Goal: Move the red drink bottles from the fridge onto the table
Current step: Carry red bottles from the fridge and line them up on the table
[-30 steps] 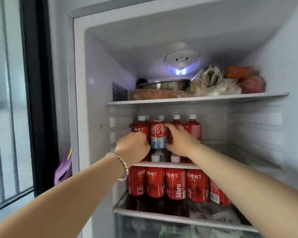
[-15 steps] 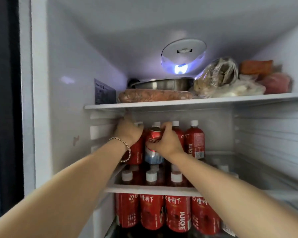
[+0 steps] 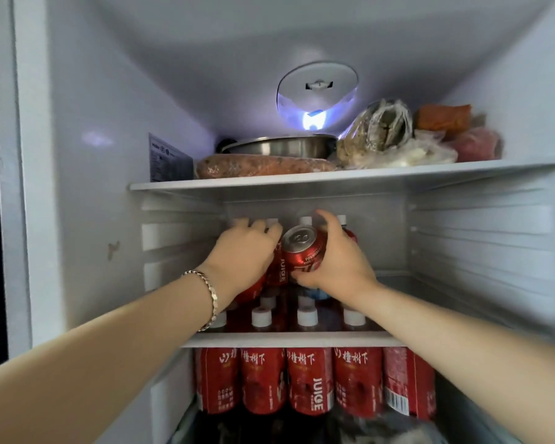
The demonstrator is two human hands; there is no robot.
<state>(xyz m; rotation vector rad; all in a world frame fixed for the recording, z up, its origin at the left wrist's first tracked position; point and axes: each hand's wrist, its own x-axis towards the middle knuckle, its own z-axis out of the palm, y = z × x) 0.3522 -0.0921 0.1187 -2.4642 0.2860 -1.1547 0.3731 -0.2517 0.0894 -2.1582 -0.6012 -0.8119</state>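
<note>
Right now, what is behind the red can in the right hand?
Behind the red can stand red bottles; two white caps show above it. The can, the right hand gripping it and the left hand cover their bodies, so their count is unclear.

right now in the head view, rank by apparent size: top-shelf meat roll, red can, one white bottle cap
1. meat roll, widest by far
2. red can, tilted in the right hand
3. white bottle cap, smallest
Their distances from the camera differ, so this ranks looks only.
</note>
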